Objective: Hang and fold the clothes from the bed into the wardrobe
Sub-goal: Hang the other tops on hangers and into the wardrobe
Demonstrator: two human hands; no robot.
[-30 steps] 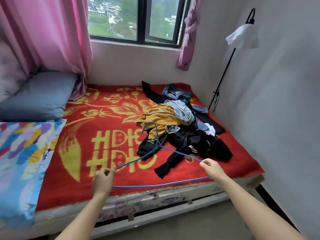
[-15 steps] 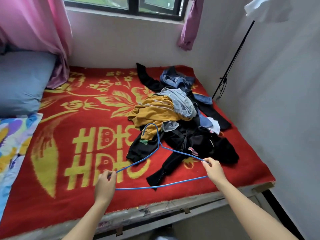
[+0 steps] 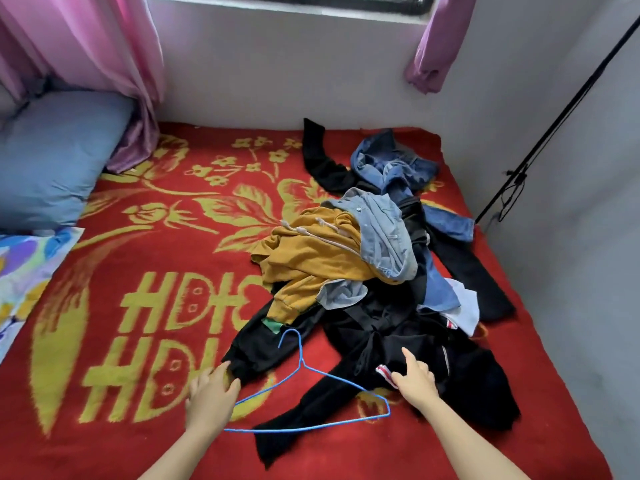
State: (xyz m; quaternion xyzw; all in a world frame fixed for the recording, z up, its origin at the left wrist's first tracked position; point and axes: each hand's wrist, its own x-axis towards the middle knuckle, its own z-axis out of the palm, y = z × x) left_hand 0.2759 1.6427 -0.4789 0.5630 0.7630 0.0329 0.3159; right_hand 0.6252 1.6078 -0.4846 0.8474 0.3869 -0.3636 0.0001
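Clothes (image 3: 322, 258) are reached for by unclenched left hand (image 3: 213, 393) and right hand (image 3: 414, 379); hanger (image 3: 301, 356), lying across black garment (image 3: 381, 341), may be dragged along.

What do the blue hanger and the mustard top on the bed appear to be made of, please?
The blue hanger looks like thin wire with a smooth coloured coating, probably plastic over metal: slender, bent into hook and shoulders. The mustard top seems a soft, matte knit, perhaps cotton fleece: it folds thickly, in rounded creases, without shine.
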